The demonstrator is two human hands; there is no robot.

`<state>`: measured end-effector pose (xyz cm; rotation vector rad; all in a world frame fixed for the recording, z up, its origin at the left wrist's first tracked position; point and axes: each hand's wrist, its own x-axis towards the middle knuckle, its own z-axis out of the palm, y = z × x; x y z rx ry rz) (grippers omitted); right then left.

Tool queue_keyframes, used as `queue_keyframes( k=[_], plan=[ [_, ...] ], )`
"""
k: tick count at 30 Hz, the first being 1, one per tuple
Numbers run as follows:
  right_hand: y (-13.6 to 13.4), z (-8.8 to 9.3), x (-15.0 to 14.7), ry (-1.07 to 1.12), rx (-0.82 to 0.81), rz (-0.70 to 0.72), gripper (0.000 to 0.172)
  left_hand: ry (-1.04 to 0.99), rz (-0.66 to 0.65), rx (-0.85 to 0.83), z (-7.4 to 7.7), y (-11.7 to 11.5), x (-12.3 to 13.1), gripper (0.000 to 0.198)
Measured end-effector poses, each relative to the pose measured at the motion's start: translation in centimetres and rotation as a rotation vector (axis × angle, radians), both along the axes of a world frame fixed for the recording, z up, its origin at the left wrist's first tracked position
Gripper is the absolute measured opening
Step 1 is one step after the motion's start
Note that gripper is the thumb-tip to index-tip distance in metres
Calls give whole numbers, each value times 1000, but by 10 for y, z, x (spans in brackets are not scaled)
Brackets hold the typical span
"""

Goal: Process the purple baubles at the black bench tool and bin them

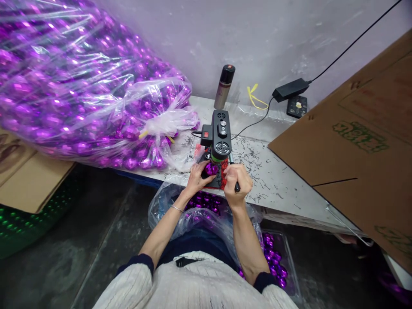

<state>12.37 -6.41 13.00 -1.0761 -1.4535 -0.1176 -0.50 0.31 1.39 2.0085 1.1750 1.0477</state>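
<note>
My left hand (197, 176) has its thumb and fingers round a shiny purple ball (211, 168), held under the head of a small black bench machine (221, 133). The machine has a red switch and two round vents. My right hand (237, 183) is wrapped round a black-ended lever handle (237, 187) at the machine's right side. Red and black material (224, 171) covers the machine's base. Below the table edge, an open clear plastic bag (206, 214) with purple balls in it lies at my lap.
A big tied plastic bag of purple balls (96, 94) fills the left. Behind the machine stands a spray can (224, 86). Thin dark scraps (254, 167) litter the tabletop. A power adapter (291, 89) and a large cardboard box (354, 141) are on the right. A clear bin (291, 266) holds more balls.
</note>
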Motion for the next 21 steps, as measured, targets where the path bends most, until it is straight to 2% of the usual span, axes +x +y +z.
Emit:
queue_keyframes(
  k=[3, 6, 15, 21],
  plan=[
    [-1, -2, 0, 5, 0, -8, 25, -13, 0, 12, -8, -1, 0, 63],
    [-1, -9, -1, 17, 8, -8, 25, -22, 7, 8, -10, -1, 0, 64],
    [3, -55, 0, 30, 92, 18, 24, -27, 4, 11, -13, -2, 0, 64],
    [7, -65, -2, 62, 124, -18, 29, -36, 14, 24, -16, -3, 1, 64]
  ],
)
